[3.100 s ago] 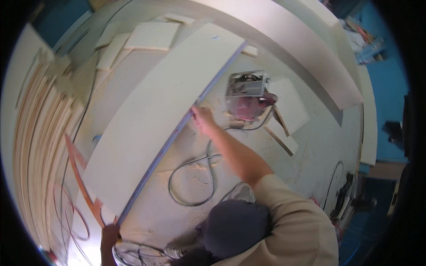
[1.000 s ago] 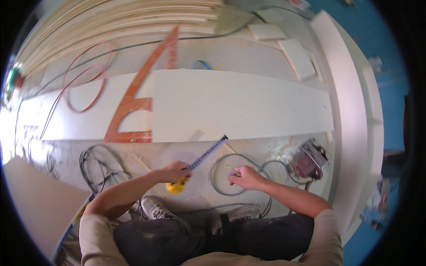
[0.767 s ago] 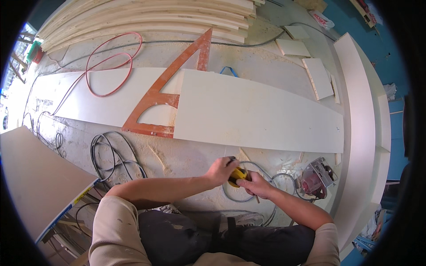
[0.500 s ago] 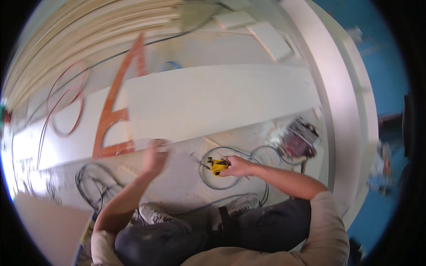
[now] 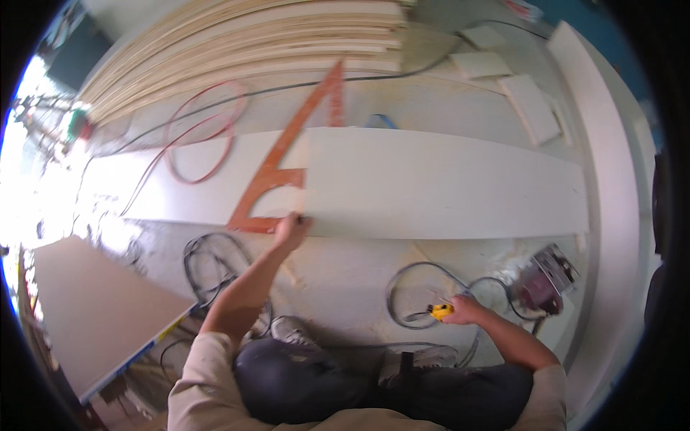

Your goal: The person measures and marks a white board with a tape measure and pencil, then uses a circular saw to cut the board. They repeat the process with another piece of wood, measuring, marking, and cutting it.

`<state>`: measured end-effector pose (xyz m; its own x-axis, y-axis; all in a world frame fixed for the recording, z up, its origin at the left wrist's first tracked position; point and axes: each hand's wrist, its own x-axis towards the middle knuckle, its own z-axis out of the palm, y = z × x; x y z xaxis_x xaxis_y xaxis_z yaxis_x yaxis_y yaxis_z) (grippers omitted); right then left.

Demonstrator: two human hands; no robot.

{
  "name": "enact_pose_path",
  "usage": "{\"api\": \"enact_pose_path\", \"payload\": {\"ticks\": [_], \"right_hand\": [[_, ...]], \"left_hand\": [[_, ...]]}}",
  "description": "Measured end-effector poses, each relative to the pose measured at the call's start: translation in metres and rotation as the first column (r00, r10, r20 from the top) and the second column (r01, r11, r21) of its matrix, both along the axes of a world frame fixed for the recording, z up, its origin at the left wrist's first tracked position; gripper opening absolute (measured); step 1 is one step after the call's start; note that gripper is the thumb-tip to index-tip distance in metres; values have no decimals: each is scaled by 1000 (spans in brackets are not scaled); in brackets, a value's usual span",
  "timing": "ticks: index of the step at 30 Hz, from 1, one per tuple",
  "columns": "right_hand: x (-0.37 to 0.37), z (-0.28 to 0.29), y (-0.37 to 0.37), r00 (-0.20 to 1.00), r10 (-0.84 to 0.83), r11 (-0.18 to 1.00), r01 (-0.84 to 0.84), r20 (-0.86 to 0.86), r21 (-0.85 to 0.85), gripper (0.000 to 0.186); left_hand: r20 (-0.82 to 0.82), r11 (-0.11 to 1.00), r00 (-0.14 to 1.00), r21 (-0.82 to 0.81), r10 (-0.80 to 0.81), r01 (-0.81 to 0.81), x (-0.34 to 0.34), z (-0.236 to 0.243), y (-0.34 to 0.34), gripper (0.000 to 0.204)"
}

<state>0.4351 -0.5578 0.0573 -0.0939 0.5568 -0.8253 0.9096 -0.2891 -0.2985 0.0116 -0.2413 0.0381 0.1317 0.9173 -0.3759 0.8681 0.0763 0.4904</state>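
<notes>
Right hand (image 5: pixel 466 310) clamped on yellow tape measure (image 5: pixel 440 312), between 4 and 5 o'clock from frame centre. Left hand (image 5: pixel 291 231) toward 8-9 o'clock, at near corner of white board (image 5: pixel 445 187); blurred, can't tell if closed. I'd brace fingertips on that edge, avoid nudging orange set square (image 5: pixel 267 178).

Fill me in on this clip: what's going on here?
A person sits low before a long white board. Their right hand has a yellow tape measure in its grip. The left hand is at the near corner of an orange set square, by the board's left end; its exact hold is unclear. A power saw lies to the right.
</notes>
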Motion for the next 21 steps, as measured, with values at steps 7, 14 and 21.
{"api": "enact_pose_path", "payload": {"ticks": [7,14,21], "right_hand": [[47,0,13,687,-594,800,446,-419,-402,47],[42,47,30,49,-916,382,417,-399,-825,43],[32,64,21,39,-914,380,426,-403,-821,44]], "left_hand": [[408,845,798,-488,444,-220,-21,0,3,39],[452,826,822,-562,345,-38,-18,18,-2,46],[601,936,759,-351,250,-30,18,110,-47,51]]}}
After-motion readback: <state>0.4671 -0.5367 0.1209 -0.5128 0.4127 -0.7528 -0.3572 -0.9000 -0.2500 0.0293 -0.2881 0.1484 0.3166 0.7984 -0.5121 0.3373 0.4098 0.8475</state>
